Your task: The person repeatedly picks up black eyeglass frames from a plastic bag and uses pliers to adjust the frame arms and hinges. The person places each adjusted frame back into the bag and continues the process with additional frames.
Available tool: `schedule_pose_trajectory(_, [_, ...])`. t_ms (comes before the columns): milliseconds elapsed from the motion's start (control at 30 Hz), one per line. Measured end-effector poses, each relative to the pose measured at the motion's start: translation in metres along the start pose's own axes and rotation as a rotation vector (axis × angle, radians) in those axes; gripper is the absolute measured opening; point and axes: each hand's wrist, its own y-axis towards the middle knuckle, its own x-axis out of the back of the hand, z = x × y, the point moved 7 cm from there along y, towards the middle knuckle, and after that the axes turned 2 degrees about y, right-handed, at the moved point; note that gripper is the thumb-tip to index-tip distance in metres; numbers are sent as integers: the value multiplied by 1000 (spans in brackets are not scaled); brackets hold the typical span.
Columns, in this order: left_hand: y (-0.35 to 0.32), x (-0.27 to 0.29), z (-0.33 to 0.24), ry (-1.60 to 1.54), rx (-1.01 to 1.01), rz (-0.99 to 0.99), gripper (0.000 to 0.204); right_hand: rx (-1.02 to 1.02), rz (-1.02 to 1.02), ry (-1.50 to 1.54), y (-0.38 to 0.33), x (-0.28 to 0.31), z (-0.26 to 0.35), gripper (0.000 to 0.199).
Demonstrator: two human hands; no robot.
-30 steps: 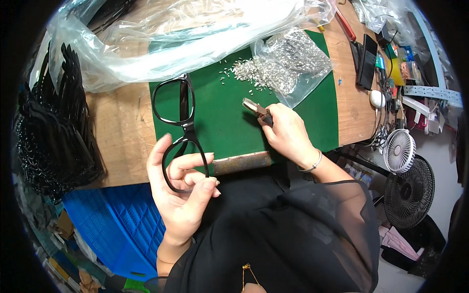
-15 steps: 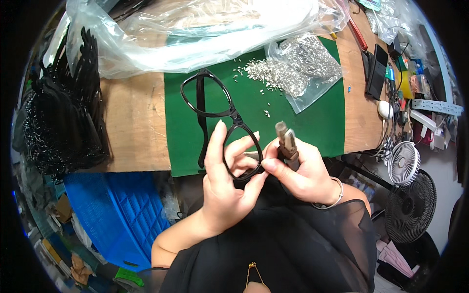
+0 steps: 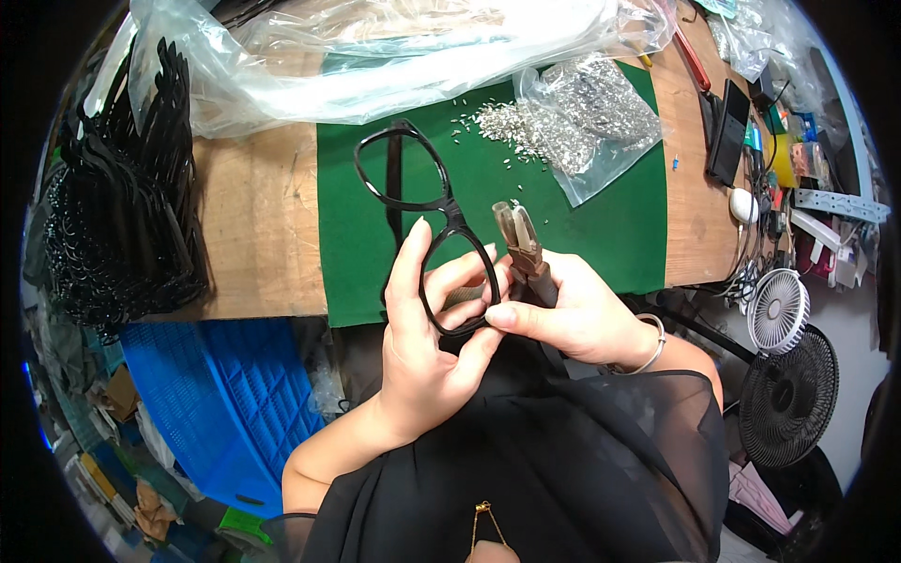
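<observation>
A black eyeglass frame (image 3: 454, 210) is tilted above the green mat (image 3: 601, 239), with both lens openings see-through and one temple stretching behind it. My left hand (image 3: 419, 349) is closed round the nearer rim, its fingers showing through the opening. Metal pliers (image 3: 519, 236) with brown, worn jaws point up and away in my right hand (image 3: 584, 314). The right thumb presses on the nearer rim beside the left fingertips. Beyond the hands, small silvery pieces (image 3: 505, 124) spill from a clear zip bag (image 3: 610, 117); what exactly they are is too small to tell.
Clear plastic sheeting (image 3: 375, 94) covers the far side of the wooden table (image 3: 253, 206). Black frames (image 3: 122, 216) are piled at the left, above a blue plastic crate (image 3: 211, 403). A phone (image 3: 728, 131), cables and a white fan (image 3: 778, 310) are at the right.
The pliers have moved left, closer to the eyeglass frame, and now lean toward the left. My right thumb has shifted slightly left along the rim. The eyeglass frame has moved only slightly.
</observation>
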Motion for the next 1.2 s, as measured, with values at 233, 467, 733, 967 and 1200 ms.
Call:
schedule_pose_trajectory(233, [-4,12,0,-254,157,86,93,11,132,-697,-18,8,16,22])
schedule_pose_trajectory(467, [-4,17,4,-259,223,75,95,-86,346,-898,-12,-7,5,33])
schedule_pose_trajectory(733, [-5,16,8,-209,253,80,93,-57,346,-961,-8,-7,6,34])
schedule_pose_trajectory(967, [-7,11,16,-169,351,101,90,-91,284,-1162,-8,-2,-4,35])
schedule_pose_trajectory(1200, [-7,11,22,-191,408,125,85,-178,335,-1045,-5,5,-6,37])
